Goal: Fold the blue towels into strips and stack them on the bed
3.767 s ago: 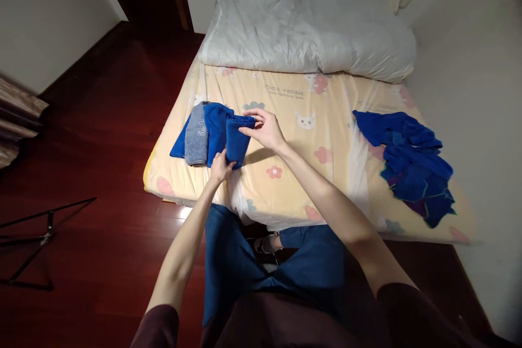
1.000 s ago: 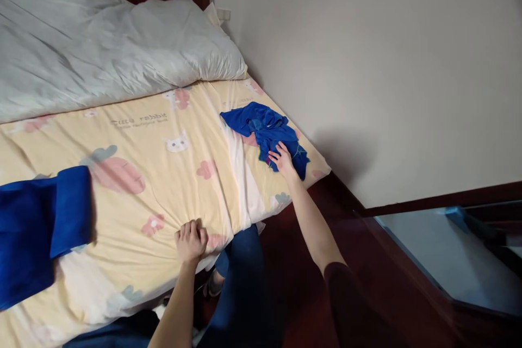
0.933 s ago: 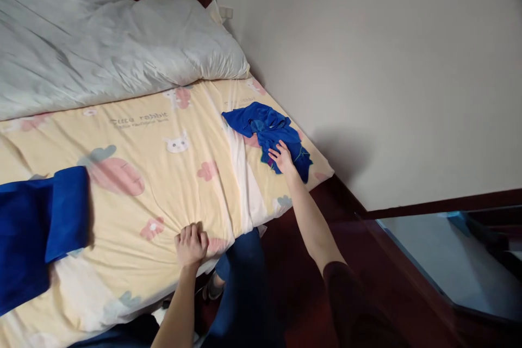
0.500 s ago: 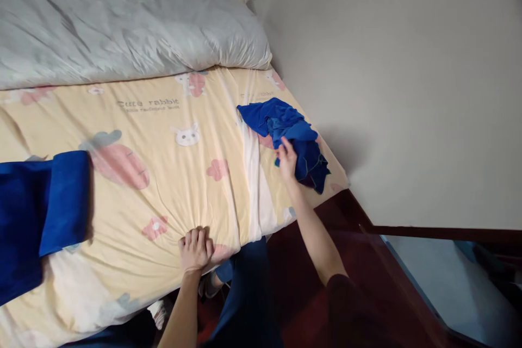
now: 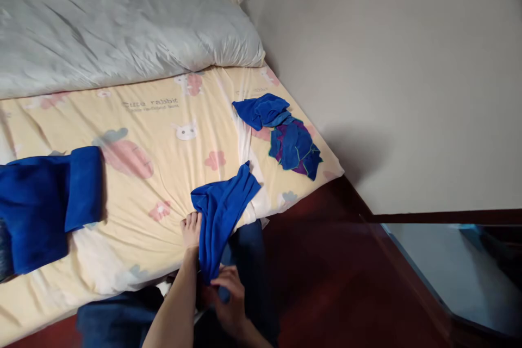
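My right hand (image 5: 230,292) is closed on one end of a loose blue cloth (image 5: 222,201), just off the front edge of the bed (image 5: 134,239). From my fingers the cloth stretches forward, its wider end lying on the patterned sheet. My left hand (image 5: 190,230) presses on the sheet near the bed's edge, fingers forward, partly covered by the cloth. Farther right lies a crumpled pile of blue cloth pieces (image 5: 291,138), some with green edging and purple parts. To the left is a folded blue cloth (image 5: 44,201).
A pale grey quilt (image 5: 163,22) is heaped along the far side of the bed. The grey wall (image 5: 367,76) stands close on the right. Dark red floor (image 5: 318,261) shows below the bed, and my legs (image 5: 255,261) are against its edge.
My right hand has moved from the pile back toward me, drawing one blue cloth out of it. The pile is smaller and more spread. The left hand stays on the sheet.
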`<state>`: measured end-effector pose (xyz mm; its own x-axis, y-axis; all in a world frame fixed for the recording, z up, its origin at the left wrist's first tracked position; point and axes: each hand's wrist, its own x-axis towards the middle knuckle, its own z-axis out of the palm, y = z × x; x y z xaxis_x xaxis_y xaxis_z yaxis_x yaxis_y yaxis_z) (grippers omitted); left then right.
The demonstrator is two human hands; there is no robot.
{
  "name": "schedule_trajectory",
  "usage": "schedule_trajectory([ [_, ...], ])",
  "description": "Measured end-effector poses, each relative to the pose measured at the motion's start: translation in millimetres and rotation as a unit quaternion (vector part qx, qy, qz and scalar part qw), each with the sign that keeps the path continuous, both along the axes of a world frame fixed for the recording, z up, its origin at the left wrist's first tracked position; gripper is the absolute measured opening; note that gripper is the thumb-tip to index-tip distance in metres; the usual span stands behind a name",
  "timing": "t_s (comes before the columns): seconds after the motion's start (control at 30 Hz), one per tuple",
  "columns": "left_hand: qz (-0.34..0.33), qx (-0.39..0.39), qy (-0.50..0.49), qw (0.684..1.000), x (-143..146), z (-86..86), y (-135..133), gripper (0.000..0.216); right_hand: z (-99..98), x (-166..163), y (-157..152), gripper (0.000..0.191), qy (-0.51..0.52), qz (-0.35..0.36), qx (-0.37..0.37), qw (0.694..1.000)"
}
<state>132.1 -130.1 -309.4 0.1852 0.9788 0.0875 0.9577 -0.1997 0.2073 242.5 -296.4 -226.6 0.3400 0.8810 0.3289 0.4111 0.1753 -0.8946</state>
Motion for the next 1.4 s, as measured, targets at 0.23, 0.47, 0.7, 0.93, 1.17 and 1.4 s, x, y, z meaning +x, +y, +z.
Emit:
schedule_trajectory([
  [0.23,0.023,-0.045,-0.159,0.986,3,50.7,-7,0.018,85.2,104,69,0.033,-0.053,0.141,0.086,0.985],
  [0.47,0.046,-0.189,-0.434,0.88,-31,86.9,-157,0.029,77.8,82,35,0.032,-0.126,0.174,0.122,0.969],
  [0.7,0.071,-0.136,-0.488,0.859,-73,139.6,-277,0.032,81.5,-32,-52,0.017,-0.114,0.229,0.097,0.962],
  [0.93,0.042,0.006,-0.45,0.892,-99,183.0,-248,0.014,114.2,-65,-42,0.014,-0.069,0.323,0.126,0.936],
  [1.17,0.032,0.085,-0.417,0.904,-85,200.2,-242,0.016,128.9,-49,-20,0.012,-0.033,0.278,0.042,0.959],
  [1.4,0.048,0.034,-0.43,0.901,-90,209.8,-245,0.01,117.8,-59,-43,0.011,0.085,0.27,-0.098,0.954],
])
